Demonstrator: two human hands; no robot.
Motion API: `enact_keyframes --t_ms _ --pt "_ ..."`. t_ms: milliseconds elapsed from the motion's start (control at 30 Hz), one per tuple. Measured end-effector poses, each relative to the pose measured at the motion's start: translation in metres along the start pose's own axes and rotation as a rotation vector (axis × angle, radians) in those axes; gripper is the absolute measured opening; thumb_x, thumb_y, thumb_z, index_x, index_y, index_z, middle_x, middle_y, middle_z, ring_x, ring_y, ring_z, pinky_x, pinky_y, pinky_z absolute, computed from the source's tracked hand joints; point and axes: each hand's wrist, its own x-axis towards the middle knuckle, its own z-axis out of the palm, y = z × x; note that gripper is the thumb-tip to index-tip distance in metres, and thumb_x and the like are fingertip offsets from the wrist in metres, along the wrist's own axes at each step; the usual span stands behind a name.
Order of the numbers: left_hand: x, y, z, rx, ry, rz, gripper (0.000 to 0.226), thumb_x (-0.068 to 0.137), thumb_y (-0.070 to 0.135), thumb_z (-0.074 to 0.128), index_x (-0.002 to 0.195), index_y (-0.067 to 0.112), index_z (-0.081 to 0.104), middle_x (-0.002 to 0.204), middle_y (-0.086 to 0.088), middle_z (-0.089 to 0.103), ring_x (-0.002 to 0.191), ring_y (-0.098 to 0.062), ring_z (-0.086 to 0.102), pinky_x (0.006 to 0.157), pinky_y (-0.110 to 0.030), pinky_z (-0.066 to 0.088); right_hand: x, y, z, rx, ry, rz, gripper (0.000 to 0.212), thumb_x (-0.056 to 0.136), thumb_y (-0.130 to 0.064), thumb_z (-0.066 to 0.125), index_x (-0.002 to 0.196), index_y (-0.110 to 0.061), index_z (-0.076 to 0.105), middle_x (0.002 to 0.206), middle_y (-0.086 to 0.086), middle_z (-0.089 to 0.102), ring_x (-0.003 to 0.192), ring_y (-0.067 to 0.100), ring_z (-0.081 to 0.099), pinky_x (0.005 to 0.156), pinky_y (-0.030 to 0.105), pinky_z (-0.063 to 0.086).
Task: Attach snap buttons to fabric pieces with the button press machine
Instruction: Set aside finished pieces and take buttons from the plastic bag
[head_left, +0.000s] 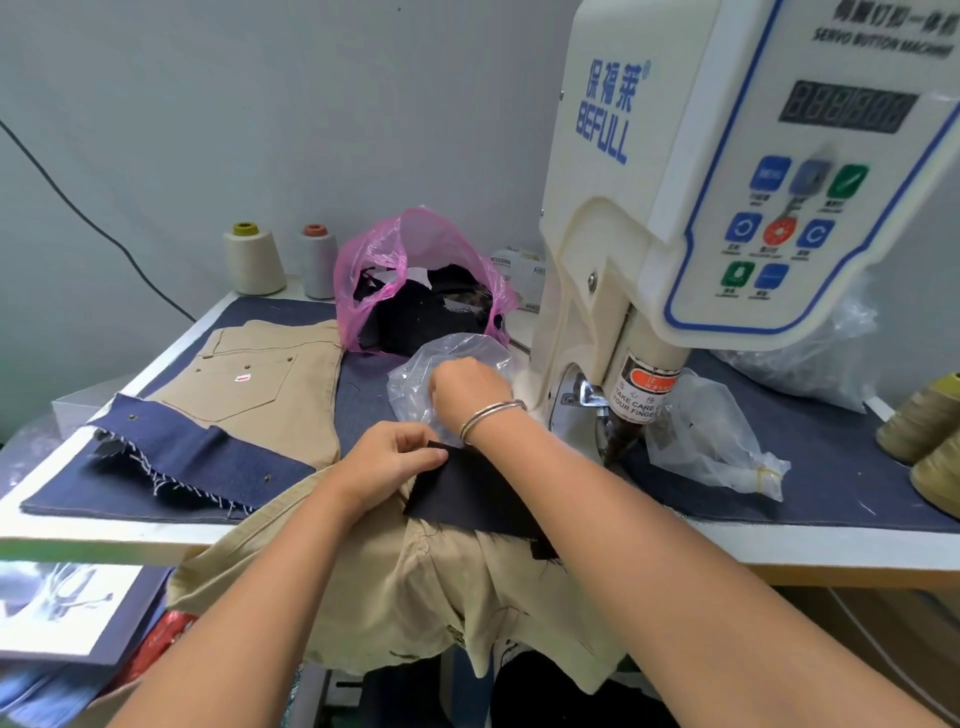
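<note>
Not much free room on the table edge (810, 545) in front of the button press machine (675, 249). My left hand (387, 457) pinched the dark fabric piece (483, 493) at its corner, while my right hand (465, 387) was curled into a clear plastic bag (415, 384).

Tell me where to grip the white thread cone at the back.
Grip the white cone round its narrow upper part, just under the yellow tip, coming from above. It stands upright and tapers upward, and the grey cone stands close on its right.
</note>
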Motion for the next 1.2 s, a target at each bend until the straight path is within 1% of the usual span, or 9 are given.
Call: enact_keyframes --t_ms 200,333,633,700,800,967,1067,1133,1200 --pt "0.003 -0.002 -0.001 0.002 -0.01 0.006 0.018 0.084 0.015 0.067 0.086 -0.002 0.068 0.085 -0.025 0.067 0.078 -0.019 0.058 0.082 -0.042 0.048 0.02 -0.003 0.022 -0.094 0.047 0.018 0.025 0.088 -0.007 0.053 0.111 -0.009 0.062 0.112 0.01 0.064 0.103 0.029 0.062 0.07 0.032 0.04" --pt "0.003 0.0 0.0 -0.009 -0.021 0.003 0.025 0.076 0.023 0.065 0.081 -0.002 0.066 0.073 -0.008 0.063 0.072 -0.015 0.053 0.075 -0.032 0.042 0.023 -0.006 0.028 -0.129 0.064 -0.042 0.026 0.087 -0.003 0.052 0.111 -0.006 0.063 0.112 0.013 0.064 0.104 0.03 0.062 0.074 0.034 0.046" --pt "0.003 0.0 0.0 -0.004 -0.007 0.006 0.037 0.072 0.029 0.063 0.086 -0.006 0.066 0.077 -0.022 0.064 0.074 -0.017 0.055 0.078 -0.035 0.044 0.023 -0.005 0.021 -0.077 0.033 -0.04 0.026 0.086 -0.004 0.055 0.111 -0.004 0.063 0.111 0.015 0.064 0.103 0.031 0.062 0.072 0.032 0.043" --pt "0.003 0.0 0.0 0.005 0.0 0.0 0.036 0.072 0.029 0.063 0.084 -0.005 0.066 0.074 -0.017 0.062 0.073 -0.016 0.053 0.076 -0.033 0.042 0.021 -0.006 0.02 -0.045 0.057 -0.034 0.025 0.086 -0.004 0.056 0.109 -0.004 0.063 0.11 0.015 0.065 0.102 0.031 0.062 0.074 0.032 0.045" --pt "0.003 0.0 0.001 0.01 0.0 -0.004 0.034 0.071 0.029 0.063 0.082 -0.004 0.066 0.071 -0.008 0.06 0.071 -0.015 0.052 0.074 -0.032 0.041 0.019 -0.004 0.02 0.068 0.133 -0.019 0.021 0.087 -0.004 0.054 0.106 -0.003 0.063 0.106 0.017 0.065 0.099 0.033 0.062 0.073 0.032 0.044" --pt "0.002 0.002 0.001 0.012 0.004 -0.015 0.034 0.072 0.029 0.063 0.082 -0.003 0.066 0.075 -0.013 0.063 0.073 -0.017 0.054 0.076 -0.033 0.043 0.018 0.001 0.019 0.316 0.089 0.046 0.017 0.087 -0.006 0.052 0.095 -0.002 0.067 0.101 0.017 0.067 0.097 0.032 0.061 0.08 0.033 0.047" --pt "0.002 0.002 0.001 0.028 0.013 -0.019 0.025 0.078 0.021 0.067 0.081 -0.004 0.066 0.074 -0.013 0.063 0.072 -0.018 0.055 0.076 -0.033 0.042 0.018 0.004 0.022 0.469 0.083 0.074 0.017 0.083 -0.001 0.055 0.085 -0.004 0.071 0.098 0.011 0.071 0.096 0.027 0.062 0.084 0.033 0.049" --pt "0.002 0.001 0.001 0.041 0.016 -0.02 0.014 0.085 0.01 0.067 0.081 -0.004 0.066 0.073 -0.012 0.063 0.072 -0.018 0.055 0.076 -0.034 0.042 0.017 0.006 0.025 0.629 0.108 0.129 0.018 0.082 0.002 0.058 0.086 -0.007 0.073 0.098 0.006 0.071 0.096 0.019 0.062 0.086 0.029 0.049" --pt "0.002 0.002 0.001 0.037 0.01 -0.019 0.016 0.083 0.01 0.067 0.081 -0.005 0.065 0.074 -0.014 0.063 0.073 -0.019 0.054 0.076 -0.034 0.042 0.017 0.007 0.028 0.767 0.114 0.192 0.018 0.079 0.003 0.061 0.086 -0.007 0.074 0.096 0.005 0.072 0.09 0.015 0.062 0.083 0.025 0.05"
